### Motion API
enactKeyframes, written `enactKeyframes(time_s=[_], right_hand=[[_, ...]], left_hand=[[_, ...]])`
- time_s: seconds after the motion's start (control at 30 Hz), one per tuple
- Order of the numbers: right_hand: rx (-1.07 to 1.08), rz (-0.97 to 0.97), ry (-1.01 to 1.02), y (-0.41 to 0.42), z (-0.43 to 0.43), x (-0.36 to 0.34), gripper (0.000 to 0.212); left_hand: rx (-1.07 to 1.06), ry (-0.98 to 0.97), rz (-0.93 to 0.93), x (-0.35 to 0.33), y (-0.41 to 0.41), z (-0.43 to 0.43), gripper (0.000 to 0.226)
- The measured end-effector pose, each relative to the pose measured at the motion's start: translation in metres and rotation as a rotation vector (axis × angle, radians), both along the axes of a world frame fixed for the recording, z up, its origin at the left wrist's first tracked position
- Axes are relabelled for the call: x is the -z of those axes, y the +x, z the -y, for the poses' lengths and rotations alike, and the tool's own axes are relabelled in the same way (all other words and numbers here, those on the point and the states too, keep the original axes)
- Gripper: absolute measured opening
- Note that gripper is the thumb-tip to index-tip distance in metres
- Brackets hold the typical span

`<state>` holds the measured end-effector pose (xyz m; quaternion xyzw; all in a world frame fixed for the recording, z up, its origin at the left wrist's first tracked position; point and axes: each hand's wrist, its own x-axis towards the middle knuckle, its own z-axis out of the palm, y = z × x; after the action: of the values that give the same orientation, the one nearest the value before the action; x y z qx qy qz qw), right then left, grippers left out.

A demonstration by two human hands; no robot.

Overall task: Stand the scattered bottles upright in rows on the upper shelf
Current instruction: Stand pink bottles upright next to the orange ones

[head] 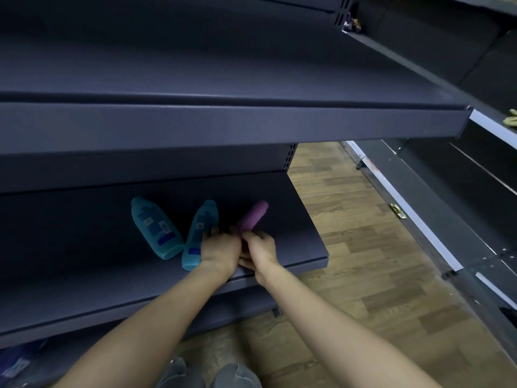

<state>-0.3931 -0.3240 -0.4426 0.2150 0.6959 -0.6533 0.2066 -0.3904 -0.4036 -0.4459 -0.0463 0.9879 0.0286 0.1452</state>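
- Knees in grey trousers (pixel 212 373) sit closest to the lens; both bare forearms reach from there to the dark blue painted-metal lower shelf (pixel 84 261).
- Left hand (pixel 221 249): fingers bent over the edge of the middle teal bottle (pixel 200 233), which is translucent plastic, flat-sided, blue-labelled and lying down.
- Right hand (pixel 261 247): fingers wrapped round the near end of the matte purple cylindrical bottle (pixel 251 217), which lies pointing away from me.
- Left teal bottle (pixel 155 228), same make, lies flat and untouched, just beside the middle one.
- Dark blue metal upper shelf (pixel 223 124) shows no bottles. I judge the task barely begun.
- Risk: the purple bottle is round and smooth, and an end-only grip could let it swing or slip on the lift.
- Risk: the upper shelf's front lip overhangs, so a bottle raised steeply could strike it.
- Risk: the hands crowd each other, and two lifts at once may tangle.
- Risk: tall narrow bottles on slick paint may topple in a chain.
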Motion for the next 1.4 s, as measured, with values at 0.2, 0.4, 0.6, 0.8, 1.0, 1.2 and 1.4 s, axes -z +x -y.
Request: enactKeyframes(time_s=[0.2,0.4,0.6,0.8,1.0,1.2,1.4], right_hand=[[-0.149,0.205,0.08,0.017,-0.004,-0.024,0.018],[-0.206,0.299,0.169,0.031,-0.014,-0.053,0.019],[-0.292,0.387,0.209,0.046,-0.023,-0.077,0.014],[-0.267,0.435,0.171,0.057,-0.017,-0.098,0.02],[-0.229,0.428,-0.013,0.067,0.002,-0.109,0.012],[-0.417,0.428,-0.153,0.089,0.042,-0.12,0.023],[-0.646,0.337,-0.204,0.13,0.108,-0.131,0.022]], left_hand=[[-0.073,0.196,0.052,-0.026,0.014,0.005,0.03],[-0.205,0.383,0.179,-0.066,0.032,0.011,0.03],[-0.415,0.565,0.267,-0.089,0.057,0.02,0.024],[-0.511,0.714,0.23,-0.101,0.088,0.037,0.019],[-0.52,0.846,0.172,-0.12,0.12,0.061,0.022],[-0.629,0.996,0.101,-0.129,0.173,0.106,0.029],[-0.748,0.989,0.045,-0.134,0.236,0.156,0.034]])
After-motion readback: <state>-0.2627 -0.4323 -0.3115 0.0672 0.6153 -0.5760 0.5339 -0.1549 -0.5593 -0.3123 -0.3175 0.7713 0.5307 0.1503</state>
